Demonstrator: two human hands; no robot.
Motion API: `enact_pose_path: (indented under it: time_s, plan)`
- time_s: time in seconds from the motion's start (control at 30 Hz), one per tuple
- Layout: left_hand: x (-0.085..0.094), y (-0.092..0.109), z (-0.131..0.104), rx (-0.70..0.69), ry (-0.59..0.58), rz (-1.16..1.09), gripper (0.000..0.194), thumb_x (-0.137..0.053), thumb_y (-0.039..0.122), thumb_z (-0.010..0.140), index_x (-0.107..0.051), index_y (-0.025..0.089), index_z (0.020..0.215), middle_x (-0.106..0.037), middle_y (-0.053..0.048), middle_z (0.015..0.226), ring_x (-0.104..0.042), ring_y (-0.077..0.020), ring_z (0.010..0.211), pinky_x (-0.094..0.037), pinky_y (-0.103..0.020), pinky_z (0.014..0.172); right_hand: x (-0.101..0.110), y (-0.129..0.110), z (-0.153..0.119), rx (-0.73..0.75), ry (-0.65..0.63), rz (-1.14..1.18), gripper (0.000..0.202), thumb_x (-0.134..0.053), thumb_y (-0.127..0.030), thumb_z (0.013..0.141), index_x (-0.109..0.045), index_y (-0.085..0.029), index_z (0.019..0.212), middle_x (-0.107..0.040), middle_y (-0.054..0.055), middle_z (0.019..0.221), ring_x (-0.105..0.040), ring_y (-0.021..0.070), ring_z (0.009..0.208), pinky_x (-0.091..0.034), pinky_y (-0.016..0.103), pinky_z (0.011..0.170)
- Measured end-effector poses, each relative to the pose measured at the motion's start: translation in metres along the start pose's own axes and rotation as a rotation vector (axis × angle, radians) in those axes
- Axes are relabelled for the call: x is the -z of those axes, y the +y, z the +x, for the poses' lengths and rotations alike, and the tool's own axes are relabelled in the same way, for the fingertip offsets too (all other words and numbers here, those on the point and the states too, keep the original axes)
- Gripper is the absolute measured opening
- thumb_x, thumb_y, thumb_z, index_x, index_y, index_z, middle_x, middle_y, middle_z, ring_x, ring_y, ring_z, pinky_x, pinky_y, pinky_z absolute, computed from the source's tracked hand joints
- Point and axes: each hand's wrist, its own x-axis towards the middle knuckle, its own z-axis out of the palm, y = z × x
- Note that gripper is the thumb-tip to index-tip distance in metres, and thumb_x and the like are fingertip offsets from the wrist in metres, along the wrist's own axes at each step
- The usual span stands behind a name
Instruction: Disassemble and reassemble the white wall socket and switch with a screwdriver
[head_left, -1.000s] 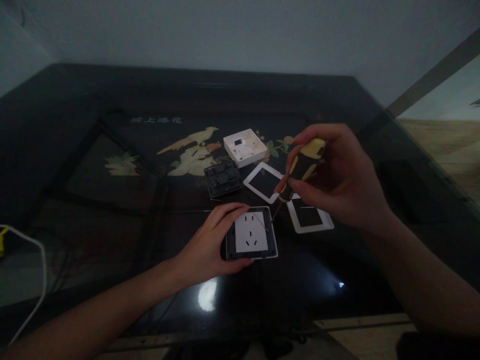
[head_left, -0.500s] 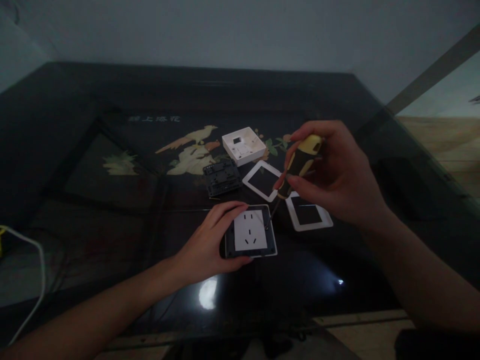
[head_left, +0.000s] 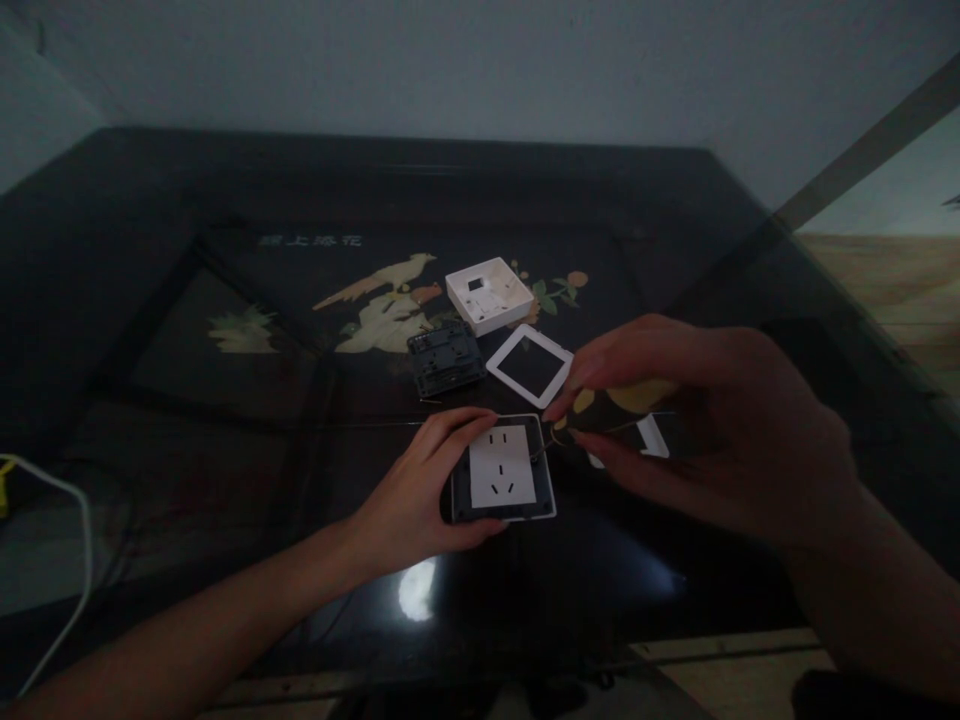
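Note:
My left hand grips the left side of a socket, a white five-slot face in a dark frame over a white box. In my right hand is a yellow and black screwdriver, tilted low, its tip at the right edge of the white face. Just behind the socket lie a dark socket module and a white square frame. Farther back sits an open white box. A second white frame is partly hidden by my right hand.
The glossy dark table bears inlaid bird and flower pictures. A white cable runs down its left side. A pale wall stands behind, and a thin screw-like piece lies by the dark module.
My right hand has moved down and right, tipping the screwdriver from steep to nearly flat. It now covers more of the second white frame. My left hand keeps its hold.

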Motion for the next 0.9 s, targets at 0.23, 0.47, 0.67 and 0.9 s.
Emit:
enact_pose_path:
  time_s: [0.23, 0.47, 0.67, 0.9]
  plan:
    - [0.001, 0.002, 0.001, -0.01, -0.005, 0.014, 0.084, -0.077, 0.035, 0.075, -0.03, 0.029, 0.145, -0.04, -0.012, 0.143, -0.042, -0.0341, 0.134, -0.042, -0.055, 0.11, 0.0, 0.006, 0.0, 0.102, -0.005, 0.049, 0.037, -0.065, -0.013, 0.084, -0.054, -0.03, 0.114, -0.073, -0.002, 0.112, -0.07, 0.0192, 0.103, -0.061, 0.037, 0.089]
    - [-0.001, -0.002, -0.001, -0.044, 0.027, 0.021, 0.088, -0.078, 0.036, 0.075, -0.029, 0.03, 0.147, -0.04, -0.011, 0.143, -0.042, -0.0331, 0.133, -0.043, -0.052, 0.11, -0.001, 0.006, -0.002, 0.157, 0.003, 0.014, 0.034, -0.064, -0.011, 0.086, -0.053, -0.025, 0.114, -0.073, -0.001, 0.113, -0.067, 0.0121, 0.106, -0.058, 0.026, 0.093]
    - [-0.001, -0.003, -0.001, -0.04, 0.017, 0.041, 0.089, -0.078, 0.036, 0.074, -0.028, 0.03, 0.147, -0.04, -0.011, 0.144, -0.043, -0.0336, 0.133, -0.044, -0.052, 0.11, 0.0, 0.003, -0.002, 0.157, -0.013, -0.058, 0.032, -0.063, -0.01, 0.086, -0.053, -0.023, 0.114, -0.073, 0.004, 0.113, -0.069, 0.0146, 0.101, -0.06, 0.027, 0.083]
    - [-0.002, -0.003, -0.002, -0.051, 0.036, 0.047, 0.086, -0.078, 0.037, 0.075, -0.03, 0.029, 0.145, -0.042, -0.012, 0.143, -0.046, -0.0341, 0.131, -0.046, -0.052, 0.108, -0.004, -0.004, -0.012, 0.146, 0.016, -0.167, 0.036, -0.062, -0.015, 0.091, -0.057, -0.026, 0.124, -0.072, -0.001, 0.102, -0.071, 0.0124, 0.084, -0.06, 0.021, 0.063]
